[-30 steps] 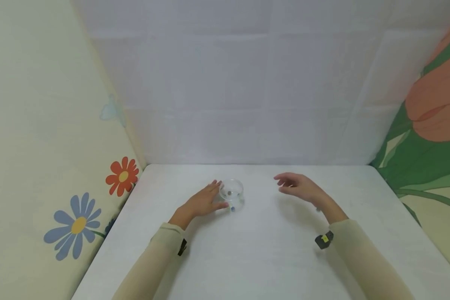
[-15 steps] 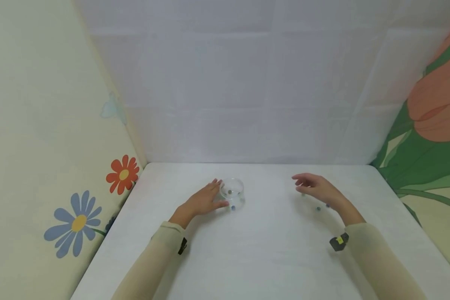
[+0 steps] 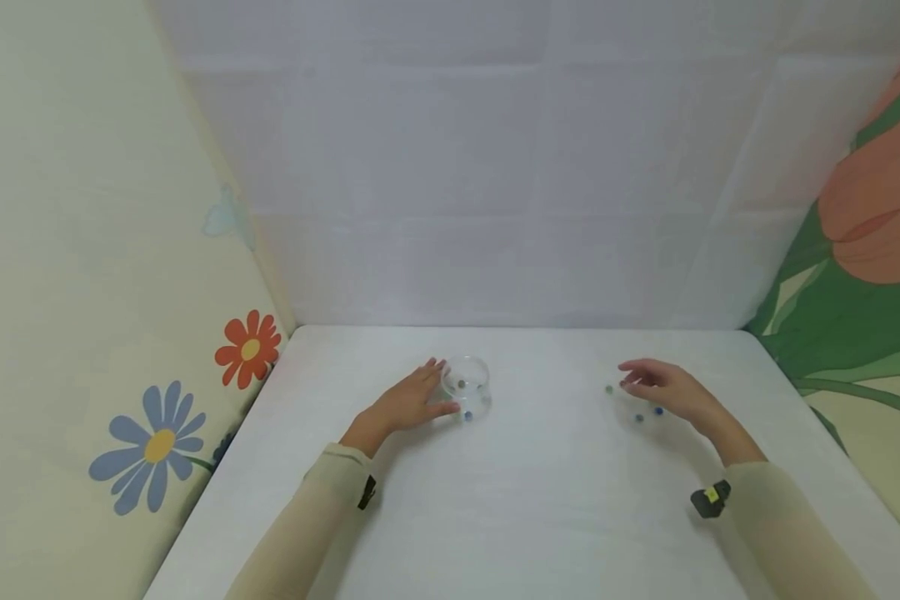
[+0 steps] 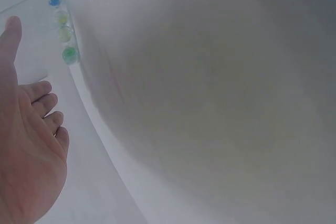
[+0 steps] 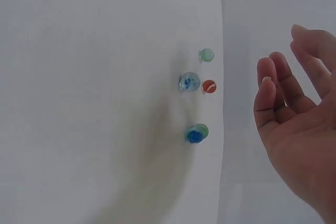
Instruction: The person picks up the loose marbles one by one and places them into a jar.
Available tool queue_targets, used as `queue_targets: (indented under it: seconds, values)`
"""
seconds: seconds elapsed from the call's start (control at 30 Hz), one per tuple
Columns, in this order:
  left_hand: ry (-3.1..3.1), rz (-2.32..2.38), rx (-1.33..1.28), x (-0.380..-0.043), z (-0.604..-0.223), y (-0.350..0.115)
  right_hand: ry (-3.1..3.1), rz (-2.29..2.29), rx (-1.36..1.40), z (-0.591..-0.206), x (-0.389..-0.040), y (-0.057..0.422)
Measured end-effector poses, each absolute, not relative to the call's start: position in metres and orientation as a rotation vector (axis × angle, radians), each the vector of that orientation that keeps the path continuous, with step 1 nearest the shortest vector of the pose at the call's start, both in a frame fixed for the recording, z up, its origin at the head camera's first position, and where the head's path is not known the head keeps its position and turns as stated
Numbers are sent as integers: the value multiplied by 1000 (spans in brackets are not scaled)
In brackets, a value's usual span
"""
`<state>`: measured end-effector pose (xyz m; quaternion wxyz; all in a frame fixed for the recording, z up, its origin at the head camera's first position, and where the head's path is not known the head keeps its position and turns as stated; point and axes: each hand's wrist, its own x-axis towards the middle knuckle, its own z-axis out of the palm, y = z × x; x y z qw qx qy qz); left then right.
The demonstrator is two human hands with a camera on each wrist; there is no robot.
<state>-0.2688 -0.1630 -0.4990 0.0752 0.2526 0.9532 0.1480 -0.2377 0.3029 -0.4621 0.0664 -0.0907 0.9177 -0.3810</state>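
Right hand (image 3: 671, 390), loosely bent and holding nothing, was the nearer to a green marble (image 3: 609, 389) left of its fingertips; left hand (image 3: 405, 406), spread, flanked the clear bowl (image 3: 476, 393). Left wrist view: four marbles (image 4: 64, 34) lay beyond its fingers. Right wrist view: an orange marble (image 5: 209, 86) lay near the fingertips.

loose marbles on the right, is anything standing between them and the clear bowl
Nothing visible except the wall of the clear bowl itself. In the head view, only white tabletop shows between it and the loose marbles. The left hand is on the bowl's other side; the right hand is by the marbles.
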Motion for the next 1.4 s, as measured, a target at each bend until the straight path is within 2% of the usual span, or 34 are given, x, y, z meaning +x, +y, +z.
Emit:
queue_targets:
  seconds: [0.93, 1.4]
  values:
    - [2865, 453, 758, -269, -498, -161, 2752, -1033, -66, -493, -213, 365]
    - [2865, 441, 756, -269, -497, -161, 2756, -973, -33, -504, -215, 367]
